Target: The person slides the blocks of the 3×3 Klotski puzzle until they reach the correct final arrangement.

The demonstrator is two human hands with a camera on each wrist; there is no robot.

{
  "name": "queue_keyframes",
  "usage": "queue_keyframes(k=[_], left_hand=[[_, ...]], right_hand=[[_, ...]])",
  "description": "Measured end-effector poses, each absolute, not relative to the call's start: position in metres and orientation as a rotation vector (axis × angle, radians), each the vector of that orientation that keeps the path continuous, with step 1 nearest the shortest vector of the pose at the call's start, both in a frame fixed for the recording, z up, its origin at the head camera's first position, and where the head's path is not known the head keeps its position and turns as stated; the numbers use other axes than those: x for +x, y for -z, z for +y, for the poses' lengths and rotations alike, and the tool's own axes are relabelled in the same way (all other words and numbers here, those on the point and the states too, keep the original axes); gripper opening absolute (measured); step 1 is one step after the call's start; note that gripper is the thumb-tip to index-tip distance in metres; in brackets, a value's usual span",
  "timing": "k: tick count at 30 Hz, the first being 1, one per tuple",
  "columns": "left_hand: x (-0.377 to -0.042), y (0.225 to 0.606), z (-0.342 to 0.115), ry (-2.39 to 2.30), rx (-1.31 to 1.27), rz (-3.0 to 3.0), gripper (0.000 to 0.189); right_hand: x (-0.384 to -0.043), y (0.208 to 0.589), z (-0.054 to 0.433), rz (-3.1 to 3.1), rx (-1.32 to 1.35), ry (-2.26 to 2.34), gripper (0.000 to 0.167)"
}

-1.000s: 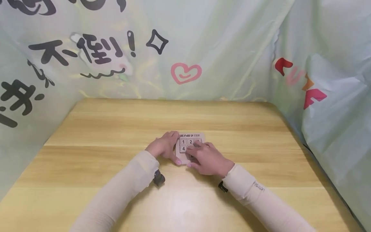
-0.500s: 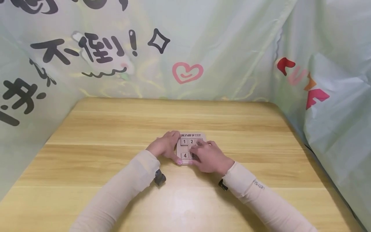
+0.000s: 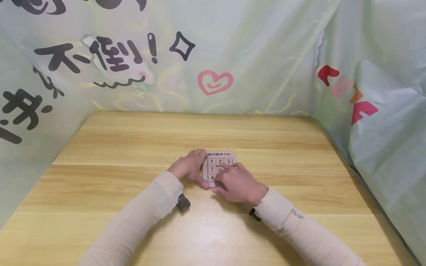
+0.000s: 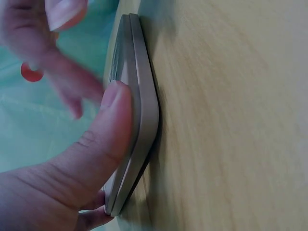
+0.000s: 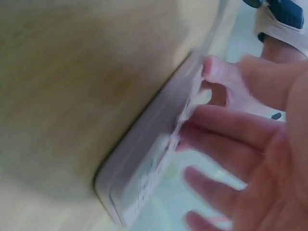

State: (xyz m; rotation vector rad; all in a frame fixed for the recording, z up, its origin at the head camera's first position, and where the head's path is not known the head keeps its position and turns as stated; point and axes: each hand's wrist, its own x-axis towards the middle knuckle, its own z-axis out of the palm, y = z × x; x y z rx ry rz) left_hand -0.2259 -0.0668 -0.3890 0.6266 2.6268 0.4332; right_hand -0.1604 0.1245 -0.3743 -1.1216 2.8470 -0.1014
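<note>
At nine o'clock on the number puzzle (image 3: 205,176), the left hand (image 3: 192,167) grips its edge, thumb at the seven-o'clock corner and other fingers toward eleven. The puzzle lies flat near the middle of the bench (image 3: 133,147). Down its left column come the 1 tile (image 3: 211,162), the 7 tile (image 3: 212,169) and the 4 tile (image 3: 212,177), the last two out of counting order. Along the top, from 1 through the 2 tile (image 3: 220,161) to the 3 tile (image 3: 228,161), the row reads in sequence and looks done. The lower rows seem left to settle; how much is unclear, as the right hand (image 3: 239,181) covers most of them. That hand lies toward four o'clock, fingers loosely extended, tips touching the tiles without visibly gripping any.

The puzzle is a slim, pinkish-beige slab with rounded corners and a seam along its side. Dark lettering crosses its twelve-o'clock edge; each readable tile bears a dark number inside a thin outline.
</note>
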Motion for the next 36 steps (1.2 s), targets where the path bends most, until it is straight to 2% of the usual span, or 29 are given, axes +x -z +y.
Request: queue_keyframes(k=[4, 8, 16, 22, 31, 36], left_hand=[[-0.226, 0.390, -0.066, -0.434, 0.619, 2.628, 0.104], [-0.224, 0.392, -0.064, -0.417, 0.623, 2.623, 0.101], [-0.224, 0.392, -0.064, -0.414, 0.626, 2.630, 0.105], [-0.225, 0.391, -0.065, -0.420, 0.606, 2.620, 0.108], [-0.225, 0.389, -0.065, -0.407, 0.623, 2.621, 0.110], [-0.226, 0.388, -0.066, -0.395, 0.623, 2.620, 0.110]], right_hand=[[-0.162, 0.377, 0.126, 2.843, -1.032, 0.025, 0.045], [-0.161, 0.382, 0.129, 2.776, -1.114, 0.050, 0.056], [-0.163, 0.379, 0.132, 2.856, -1.120, 0.093, 0.036], [-0.171, 0.379, 0.124, 2.783, -1.163, 0.105, 0.046], [-0.163, 0.374, 0.127, 2.699, -1.147, 0.159, 0.041], [-0.159, 0.375, 0.135, 2.739, -1.174, 0.173, 0.045]])
